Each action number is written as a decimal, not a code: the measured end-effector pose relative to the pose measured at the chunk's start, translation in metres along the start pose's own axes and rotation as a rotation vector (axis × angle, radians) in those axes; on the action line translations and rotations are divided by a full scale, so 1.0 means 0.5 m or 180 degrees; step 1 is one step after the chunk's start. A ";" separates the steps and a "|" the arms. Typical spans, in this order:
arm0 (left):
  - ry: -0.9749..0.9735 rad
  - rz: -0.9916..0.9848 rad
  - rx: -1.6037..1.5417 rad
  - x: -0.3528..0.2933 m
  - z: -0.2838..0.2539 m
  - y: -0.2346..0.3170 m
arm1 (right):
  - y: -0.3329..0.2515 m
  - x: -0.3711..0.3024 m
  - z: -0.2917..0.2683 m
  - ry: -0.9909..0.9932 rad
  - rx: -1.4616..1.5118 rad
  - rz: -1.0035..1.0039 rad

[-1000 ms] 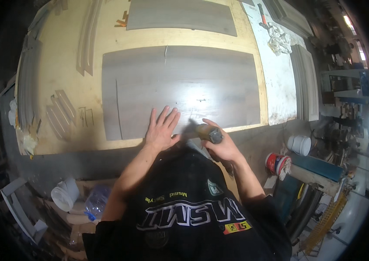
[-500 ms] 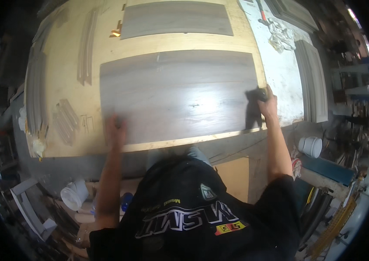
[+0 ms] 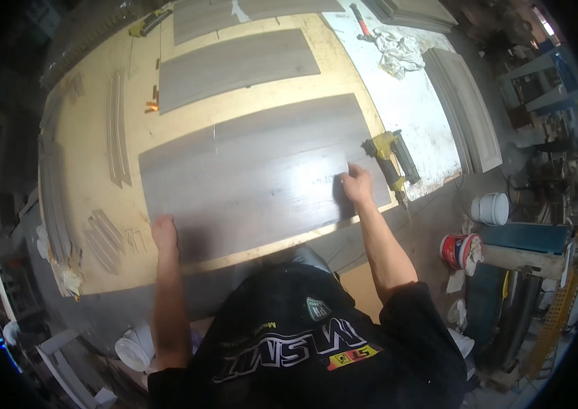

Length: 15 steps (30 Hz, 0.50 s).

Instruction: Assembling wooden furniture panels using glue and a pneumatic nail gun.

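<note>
A large grey wood-grain panel point(image 3: 255, 198) lies on the pale workbench top in front of me. My left hand point(image 3: 165, 233) is closed at the panel's near left edge, its fingertips partly hidden. Over the right part of the panel is my right hand point(image 3: 358, 185), thumb and forefinger apart, with nothing visible in it. Just to its right, a yellow-and-black nail gun point(image 3: 389, 144) rests across the panel's right edge.
More grey panels point(image 3: 241, 65) lie farther up the bench. Thin strips point(image 3: 118, 129) and short pieces point(image 3: 103, 240) are at left. On the white surface at right are a crumpled cloth point(image 3: 398, 53), a red-handled tool point(image 3: 362, 26) and stacked panels point(image 3: 463, 109). Buckets point(image 3: 490, 208) stand beyond the bench.
My right hand has let go of the dark tool at the panel's right edge and moved left over the panel. My left hand has moved to the panel's left edge. The view has turned.
</note>
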<state>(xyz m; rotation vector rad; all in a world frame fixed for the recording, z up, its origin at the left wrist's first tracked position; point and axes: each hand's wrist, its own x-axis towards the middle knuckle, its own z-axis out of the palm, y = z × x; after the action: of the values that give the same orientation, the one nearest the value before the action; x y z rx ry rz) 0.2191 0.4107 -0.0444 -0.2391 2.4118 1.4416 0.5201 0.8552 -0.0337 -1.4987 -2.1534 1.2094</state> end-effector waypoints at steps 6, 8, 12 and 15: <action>0.0302 -0.0311 -0.0999 -0.050 -0.059 0.124 | -0.157 -0.100 -0.084 0.0488 0.0898 0.0195; 0.0345 -0.0449 -0.1488 -0.078 -0.083 0.150 | -0.181 -0.119 -0.110 0.0480 0.1493 -0.0127; 0.0391 -0.0142 -0.2003 -0.096 -0.156 0.118 | -0.189 -0.146 -0.134 0.0430 0.1569 -0.0118; 0.0399 0.0026 -0.2059 -0.130 -0.181 0.137 | -0.209 -0.167 -0.141 0.0392 0.1697 -0.0259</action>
<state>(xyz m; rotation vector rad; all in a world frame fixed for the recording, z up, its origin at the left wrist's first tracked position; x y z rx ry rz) 0.2425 0.3627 0.0750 -0.4743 1.9508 2.2289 0.5314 0.8039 0.1079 -1.2033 -1.6180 1.4671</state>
